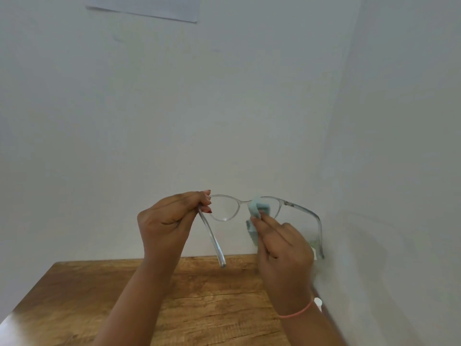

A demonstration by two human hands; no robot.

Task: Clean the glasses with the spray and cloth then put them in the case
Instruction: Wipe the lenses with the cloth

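Clear-framed glasses (225, 208) are held up in the air above the far edge of the table, arms unfolded towards me. My left hand (172, 218) pinches the frame at its left hinge. My right hand (282, 248) presses a light blue cloth (258, 211) against the right lens, fingers wrapped in the cloth. A small white cap (318, 302), perhaps of the spray bottle, peeks out behind my right wrist; the rest of it is hidden. No case is in view.
A wooden table (199, 308) fills the lower part of the view, set into a corner of white walls (224, 108). A sheet of paper (149, 7) is stuck high on the back wall. A pink band circles my right wrist.
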